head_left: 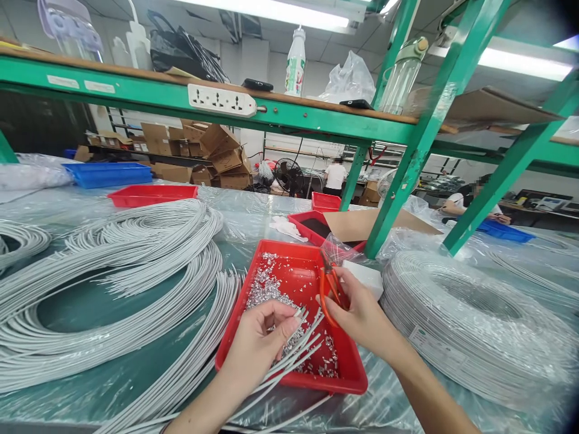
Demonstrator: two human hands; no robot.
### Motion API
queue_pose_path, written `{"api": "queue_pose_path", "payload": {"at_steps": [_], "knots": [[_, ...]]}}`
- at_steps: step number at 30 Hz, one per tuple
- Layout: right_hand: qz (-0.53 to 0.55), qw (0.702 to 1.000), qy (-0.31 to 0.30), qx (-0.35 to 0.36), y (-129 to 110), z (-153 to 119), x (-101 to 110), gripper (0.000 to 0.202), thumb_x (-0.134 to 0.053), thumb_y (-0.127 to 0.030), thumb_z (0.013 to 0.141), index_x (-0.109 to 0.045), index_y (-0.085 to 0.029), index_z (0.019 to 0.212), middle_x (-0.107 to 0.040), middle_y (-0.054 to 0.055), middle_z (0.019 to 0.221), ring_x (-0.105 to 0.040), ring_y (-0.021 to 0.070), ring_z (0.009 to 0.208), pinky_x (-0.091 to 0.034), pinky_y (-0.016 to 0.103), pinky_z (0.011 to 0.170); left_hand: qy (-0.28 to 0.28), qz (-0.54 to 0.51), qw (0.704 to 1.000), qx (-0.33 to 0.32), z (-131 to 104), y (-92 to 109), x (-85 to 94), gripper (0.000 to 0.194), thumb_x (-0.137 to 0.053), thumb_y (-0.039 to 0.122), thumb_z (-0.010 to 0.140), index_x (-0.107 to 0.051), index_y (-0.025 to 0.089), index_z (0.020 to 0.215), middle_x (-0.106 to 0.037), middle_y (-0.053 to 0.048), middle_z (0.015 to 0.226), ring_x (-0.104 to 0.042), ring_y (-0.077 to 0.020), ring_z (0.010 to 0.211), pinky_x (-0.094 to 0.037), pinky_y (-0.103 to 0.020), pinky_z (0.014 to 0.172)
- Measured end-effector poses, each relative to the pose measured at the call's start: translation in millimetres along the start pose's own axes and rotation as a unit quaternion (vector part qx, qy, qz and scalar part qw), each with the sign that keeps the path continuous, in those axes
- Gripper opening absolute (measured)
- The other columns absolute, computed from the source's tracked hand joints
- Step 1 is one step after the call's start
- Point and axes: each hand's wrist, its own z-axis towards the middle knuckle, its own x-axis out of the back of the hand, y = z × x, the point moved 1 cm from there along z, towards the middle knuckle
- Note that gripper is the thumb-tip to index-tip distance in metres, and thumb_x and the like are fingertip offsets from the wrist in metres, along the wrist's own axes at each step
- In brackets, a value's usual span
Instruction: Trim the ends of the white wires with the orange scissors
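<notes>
My left hand pinches the end of a white cable near the middle of a red tray. Several more white cables fan out under that hand and across the tray's front edge. My right hand is wrapped round orange-handled pliers, held over the tray's right side with the jaws pointing up and away. Shiny metal scraps lie scattered in the tray, thickest on its left. The exact cable tip is partly hidden by my left fingers.
Coiled white cables spread over the left of the table. A plastic-wrapped cable coil stands at the right. A green post rises beyond the tray, under a shelf with a power strip. A person sits far right.
</notes>
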Motion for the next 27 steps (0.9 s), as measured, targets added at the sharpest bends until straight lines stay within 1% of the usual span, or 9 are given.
{"api": "queue_pose_path", "payload": {"at_steps": [2,4,6,12,16,18,20,23,27], "knots": [[-0.055,0.998,0.0,-0.005,2,1,-1,0.011,-0.044,-0.023,0.082,-0.054,-0.02,0.085,-0.062,-0.001,0.063,-0.054,0.0148,0.05,-0.039,0.023,0.049,-0.004,0.001,1.0,-0.001,1,-1,0.1,0.02,-0.067,0.032,0.069,-0.06,0.014,0.073,-0.045,0.008,0.049,-0.036,-0.0014,0.034,-0.028,-0.013,0.035],[-0.111,0.993,0.012,-0.024,7,6,-4,0.019,-0.044,-0.021,0.081,-0.05,-0.021,0.063,-0.057,-0.001,0.053,-0.051,0.0152,0.046,-0.034,0.024,0.046,-0.004,-0.001,1.0,0.003,2,-2,0.2,0.021,-0.067,0.033,0.069,-0.06,0.014,0.073,-0.045,0.008,0.05,-0.036,-0.0015,0.034,-0.029,-0.013,0.034],[-0.136,0.99,0.025,-0.039,13,13,-7,0.027,-0.046,-0.021,0.08,-0.043,-0.022,0.053,-0.052,-0.001,0.046,-0.048,0.0159,0.043,-0.027,0.025,0.044,-0.005,-0.005,1.0,0.008,4,-3,0.4,0.023,-0.068,0.035,0.068,-0.06,0.014,0.074,-0.045,0.008,0.051,-0.036,-0.0021,0.034,-0.031,-0.014,0.033],[-0.161,0.987,0.009,-0.023,17,24,-11,0.025,-0.046,-0.007,0.074,-0.045,-0.022,0.054,-0.053,-0.002,0.048,-0.048,0.0147,0.045,-0.026,0.025,0.046,-0.025,-0.029,0.998,0.04,7,-4,1.8,0.031,-0.067,0.042,0.068,-0.062,0.012,0.076,-0.048,0.006,0.048,-0.041,-0.0052,0.04,-0.035,-0.014,0.035],[-0.167,0.985,0.012,-0.037,15,31,-9,0.026,-0.048,-0.014,0.077,-0.047,-0.021,0.052,-0.055,0.001,0.048,-0.051,0.0179,0.047,-0.028,0.026,0.047,-0.055,-0.034,0.997,0.051,6,0,3.9,0.031,-0.062,0.043,0.073,-0.063,0.011,0.069,-0.055,0.001,0.057,-0.045,-0.0057,0.044,-0.036,-0.014,0.037],[-0.161,0.986,0.015,-0.046,14,34,-6,0.022,-0.05,-0.02,0.078,-0.051,-0.02,0.056,-0.056,0.002,0.049,-0.053,0.0201,0.049,-0.03,0.027,0.048,-0.079,-0.03,0.994,0.071,6,1,4.8,0.032,-0.061,0.042,0.074,-0.064,0.011,0.067,-0.055,0.0,0.058,-0.045,-0.0055,0.044,-0.038,-0.015,0.039],[-0.137,0.99,0.005,-0.038,9,30,-1,0.007,-0.052,-0.024,0.078,-0.058,-0.019,0.078,-0.06,0.001,0.057,-0.056,0.0202,0.054,-0.036,0.027,0.05,-0.082,-0.03,0.993,0.081,7,2,6.2,0.03,-0.064,0.041,0.072,-0.064,0.011,0.069,-0.053,0.002,0.057,-0.045,-0.0056,0.044,-0.04,-0.016,0.04],[-0.016,0.999,-0.047,0.006,-2,9,8,0.039,-0.052,-0.025,0.079,-0.042,-0.02,0.116,-0.065,0.001,0.078,-0.06,0.0178,0.065,-0.045,0.025,0.059,-0.05,-0.027,0.996,0.062,8,1,8.7,0.029,-0.067,0.041,0.069,-0.064,0.012,0.07,-0.05,0.004,0.051,-0.045,-0.0053,0.041,-0.039,-0.017,0.04],[0.044,0.992,-0.118,-0.017,-20,-36,14,0.048,-0.054,-0.024,0.073,-0.043,-0.02,0.12,-0.065,0.005,0.087,-0.061,0.0226,0.079,-0.049,0.03,0.069,-0.019,-0.028,0.999,0.037,7,0,9.3,0.028,-0.068,0.04,0.067,-0.061,0.013,0.065,-0.046,0.007,0.047,-0.043,-0.0051,0.036,-0.037,-0.017,0.036]]}}
